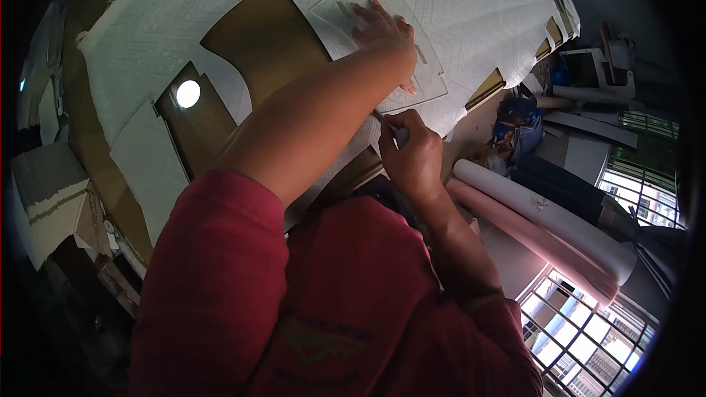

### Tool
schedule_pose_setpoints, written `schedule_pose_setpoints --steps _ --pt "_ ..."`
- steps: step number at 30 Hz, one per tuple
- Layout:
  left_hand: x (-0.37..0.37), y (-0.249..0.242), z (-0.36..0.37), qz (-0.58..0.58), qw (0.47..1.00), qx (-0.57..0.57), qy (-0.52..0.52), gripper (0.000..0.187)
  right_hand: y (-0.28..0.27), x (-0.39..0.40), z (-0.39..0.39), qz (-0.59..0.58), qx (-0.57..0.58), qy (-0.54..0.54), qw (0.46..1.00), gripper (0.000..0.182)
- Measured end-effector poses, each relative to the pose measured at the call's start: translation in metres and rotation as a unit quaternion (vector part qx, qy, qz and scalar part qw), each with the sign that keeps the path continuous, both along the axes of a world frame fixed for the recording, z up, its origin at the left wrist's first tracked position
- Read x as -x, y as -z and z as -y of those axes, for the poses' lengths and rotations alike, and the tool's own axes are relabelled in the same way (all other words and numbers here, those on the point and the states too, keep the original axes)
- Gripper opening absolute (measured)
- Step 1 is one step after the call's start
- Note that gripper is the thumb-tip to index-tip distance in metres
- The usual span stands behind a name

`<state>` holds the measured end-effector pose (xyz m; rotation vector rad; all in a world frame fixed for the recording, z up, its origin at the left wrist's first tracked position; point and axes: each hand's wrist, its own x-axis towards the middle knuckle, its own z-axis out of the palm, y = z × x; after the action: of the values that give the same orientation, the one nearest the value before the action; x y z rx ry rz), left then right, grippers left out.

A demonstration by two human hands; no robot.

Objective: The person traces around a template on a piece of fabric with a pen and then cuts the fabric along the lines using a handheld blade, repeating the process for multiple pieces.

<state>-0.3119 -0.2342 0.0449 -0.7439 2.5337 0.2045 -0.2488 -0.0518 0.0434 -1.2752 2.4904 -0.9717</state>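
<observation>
My left hand (386, 37) lies spread and flat on a clear template (432, 77), pressing it against white patterned fabric (478, 22). The template has slots and a curved far edge. Close to the template's near edge, my right hand (413, 154) is closed around a slim, pen-like tool (379, 115). Its tip points at the fabric beside my left forearm; the tip's exact kind is too small to tell. Curved gaps in the fabric show the brown tabletop (268, 37) left of my left arm.
A loose fabric piece (143, 158) lies at the table's left. Fabric rolls, one white (544, 209) and one pink (529, 231), lean at right near a barred window (588, 323). A blue bag (518, 121) is beyond the table edge. A cardboard box (55, 198) stands at far left.
</observation>
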Motion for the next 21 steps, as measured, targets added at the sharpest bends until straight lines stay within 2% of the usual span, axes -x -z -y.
schedule_pose_setpoints --steps 2,5,8,15,18,20,21 --pt "0.002 0.000 -0.001 0.008 1.000 -0.004 -0.015 0.150 0.011 -0.003 0.000 -0.029 0.046 0.020 0.998 0.016" --pt "0.004 -0.005 0.000 0.024 1.000 -0.015 -0.013 0.150 0.029 -0.016 0.001 -0.008 0.097 0.061 0.993 0.018" --pt "0.009 -0.003 0.003 0.057 0.998 0.003 0.021 0.150 0.035 -0.020 0.011 -0.045 0.132 0.077 0.987 0.018" --pt "0.004 -0.003 0.003 0.028 1.000 -0.003 0.014 0.152 0.041 -0.015 0.037 -0.056 0.122 0.120 0.984 0.017" --pt "0.003 -0.009 0.009 0.012 0.999 0.022 0.039 0.143 0.033 -0.013 0.039 -0.018 0.103 0.142 0.984 0.014" --pt "0.008 -0.012 0.026 0.014 0.984 0.033 0.174 0.126 0.029 -0.012 0.038 -0.005 0.084 0.139 0.987 0.015" --pt "0.011 -0.006 0.036 0.014 0.984 0.035 0.173 0.126 0.030 -0.010 0.037 -0.005 0.085 0.138 0.987 0.015"
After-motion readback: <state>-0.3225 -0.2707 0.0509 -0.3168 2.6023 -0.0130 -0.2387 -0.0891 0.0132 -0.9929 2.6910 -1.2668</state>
